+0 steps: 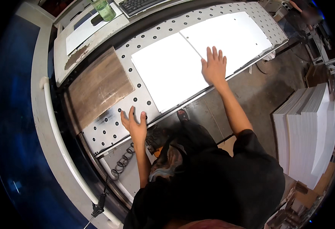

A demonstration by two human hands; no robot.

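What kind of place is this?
Probably a workshop, perhaps for paper or board: there's a long, black-dotted metal table, white sheets lying on it, and a tall white stack at the right.

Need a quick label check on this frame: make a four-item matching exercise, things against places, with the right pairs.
Things
1. Left hand
2. Right hand
3. Brown panel
4. Tall white stack

Places
A. Over the large white sheets
B. At the picture's far right, off the table
C. At the table's near edge, left of the white sheets
D. Lying flat at the left end of the dotted table

Pairs: 1-C, 2-A, 3-D, 4-B
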